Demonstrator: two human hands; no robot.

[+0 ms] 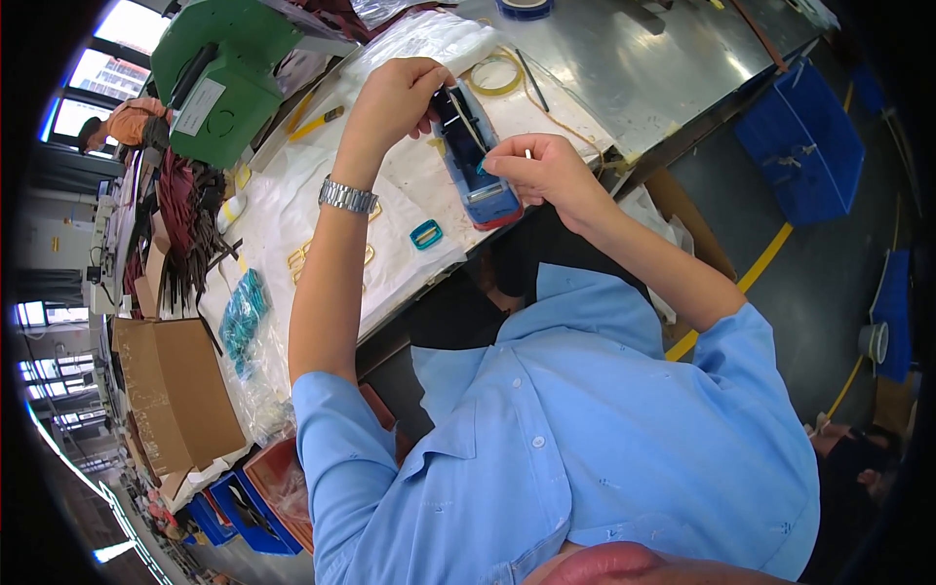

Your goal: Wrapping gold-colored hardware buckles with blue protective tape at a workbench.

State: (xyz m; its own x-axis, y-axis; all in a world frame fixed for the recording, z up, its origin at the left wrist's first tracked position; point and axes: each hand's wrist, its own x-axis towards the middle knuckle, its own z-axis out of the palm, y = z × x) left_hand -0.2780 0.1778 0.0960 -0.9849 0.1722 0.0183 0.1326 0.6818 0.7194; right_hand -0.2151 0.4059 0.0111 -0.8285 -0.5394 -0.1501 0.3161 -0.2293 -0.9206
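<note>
On the near edge of the worktable stands a long blue desktop tape dispenser [490, 208] with a dark hollow middle and a reddish base. My left hand [400, 102], a metal watch on its wrist, is over the dispenser's far end, fingers curled in a pinch; what they hold is hidden. My right hand [546, 174] is closed at the near end, thumb and forefinger pinching a small teal piece, mostly covered. A thin pale strip [472, 119] runs between the hands above the dispenser. Left of the dispenser lies a teal buckle [426, 234].
Gold-coloured frames [300, 261], a yellow-handled cutter [317, 124] and a tape roll [495, 74] lie on the table. A bag of teal pieces [242, 317] and an open carton [175, 390] are at left. A green machine [219, 83] stands far left; blue bins [801, 141] are at right.
</note>
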